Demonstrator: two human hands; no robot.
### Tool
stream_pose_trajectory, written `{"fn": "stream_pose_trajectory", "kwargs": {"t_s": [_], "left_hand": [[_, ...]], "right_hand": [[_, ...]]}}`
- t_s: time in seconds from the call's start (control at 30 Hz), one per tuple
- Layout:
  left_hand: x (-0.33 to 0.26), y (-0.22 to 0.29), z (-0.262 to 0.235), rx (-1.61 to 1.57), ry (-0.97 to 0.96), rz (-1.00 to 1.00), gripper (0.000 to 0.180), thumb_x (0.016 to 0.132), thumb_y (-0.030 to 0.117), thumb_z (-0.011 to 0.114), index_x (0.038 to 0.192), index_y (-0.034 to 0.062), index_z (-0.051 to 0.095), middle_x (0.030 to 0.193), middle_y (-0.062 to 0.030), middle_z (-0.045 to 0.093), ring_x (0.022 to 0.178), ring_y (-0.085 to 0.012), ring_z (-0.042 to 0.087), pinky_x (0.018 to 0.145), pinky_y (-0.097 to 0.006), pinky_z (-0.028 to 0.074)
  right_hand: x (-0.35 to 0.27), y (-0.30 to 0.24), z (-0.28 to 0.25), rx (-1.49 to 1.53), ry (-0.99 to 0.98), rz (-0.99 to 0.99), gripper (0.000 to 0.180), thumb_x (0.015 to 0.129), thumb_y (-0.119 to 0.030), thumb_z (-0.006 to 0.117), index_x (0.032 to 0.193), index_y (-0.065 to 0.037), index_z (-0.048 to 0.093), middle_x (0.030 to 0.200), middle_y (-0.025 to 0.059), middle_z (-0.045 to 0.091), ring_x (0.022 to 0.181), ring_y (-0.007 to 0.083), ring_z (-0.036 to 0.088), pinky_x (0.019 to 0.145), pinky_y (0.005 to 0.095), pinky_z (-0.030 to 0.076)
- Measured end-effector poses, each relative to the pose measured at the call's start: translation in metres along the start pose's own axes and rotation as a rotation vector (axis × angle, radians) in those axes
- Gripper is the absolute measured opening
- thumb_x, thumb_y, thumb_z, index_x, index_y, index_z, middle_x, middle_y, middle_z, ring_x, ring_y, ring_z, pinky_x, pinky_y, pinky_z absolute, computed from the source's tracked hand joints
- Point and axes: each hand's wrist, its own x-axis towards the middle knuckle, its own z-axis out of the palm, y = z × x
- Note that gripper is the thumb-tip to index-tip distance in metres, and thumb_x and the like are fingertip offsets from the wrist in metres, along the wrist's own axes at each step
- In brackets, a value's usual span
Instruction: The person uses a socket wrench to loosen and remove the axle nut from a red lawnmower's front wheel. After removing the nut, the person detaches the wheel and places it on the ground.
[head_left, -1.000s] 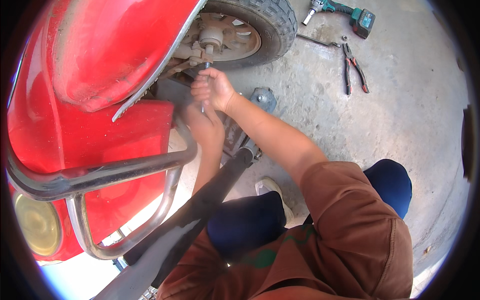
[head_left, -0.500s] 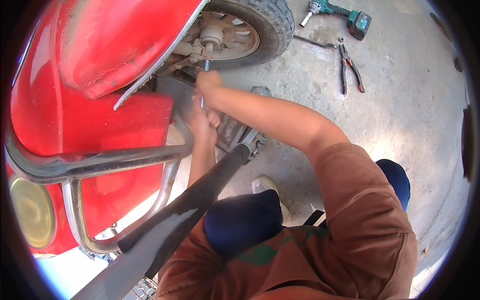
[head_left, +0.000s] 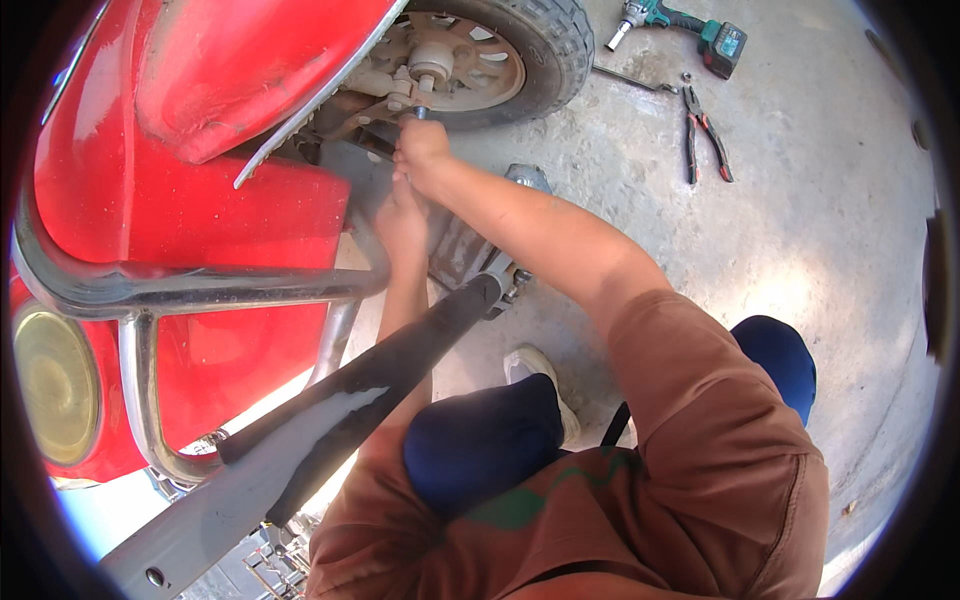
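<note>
Right hand (head_left: 422, 152) closed around a tool at the wheel hub (head_left: 432, 62), twelve o'clock; left hand (head_left: 402, 222) grip unclear. The tool might slip, scraping knuckles.

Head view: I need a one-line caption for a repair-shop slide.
Crouched beside a red vehicle, a person's right hand grips a tool at the wheel hub, left hand just below.

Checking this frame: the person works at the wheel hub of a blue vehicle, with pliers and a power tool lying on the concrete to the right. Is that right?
Not quite. The vehicle is red, not blue, as the head view shows. The rest holds: the right hand and left hand are at the wheel hub, and the pliers and power tool lie on the concrete to the right.
</note>
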Motion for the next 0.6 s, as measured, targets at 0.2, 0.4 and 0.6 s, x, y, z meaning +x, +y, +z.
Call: {"fn": "stream_pose_trajectory", "kwargs": {"t_s": [0.2,0.4,0.6], "left_hand": [[-0.008,0.006,-0.011,-1.103,-0.555,-0.589,0.046,0.101,0.045,0.042,0.067,0.0149,0.039,0.05,0.0025,0.03,0.044,-0.0112,0.029,0.043,-0.027,0.023],[-0.016,0.014,0.0,-0.328,-0.013,-0.299,0.047,0.102,0.045,0.04,0.071,0.0103,0.047,0.055,-0.0017,0.046,0.048,-0.0129,0.041,0.048,-0.026,0.031],[-0.004,-0.003,-0.003,0.4,0.067,0.181,0.052,0.102,0.042,0.041,0.098,-0.0032,0.066,0.087,-0.0206,0.069,0.085,-0.0409,0.064,0.075,-0.045,0.047]], "right_hand": [[-0.012,0.0,0.006,-0.428,0.176,-0.116,0.038,0.095,-0.03,0.053,0.077,0.003,0.057,0.062,0.0141,0.056,0.051,0.0243,0.052,0.048,0.0399,0.044],[-0.018,-0.006,-0.036,0.357,-0.447,0.19,0.02,0.102,-0.025,0.047,0.092,-0.008,0.044,0.071,0.0031,0.044,0.059,0.0155,0.042,0.053,0.032,0.037],[-0.006,0.018,-0.016,-0.023,-0.137,-0.147,0.023,0.1,-0.023,0.05,0.086,-0.005,0.051,0.07,0.0052,0.052,0.056,0.0169,0.046,0.05,0.0337,0.039]]}}
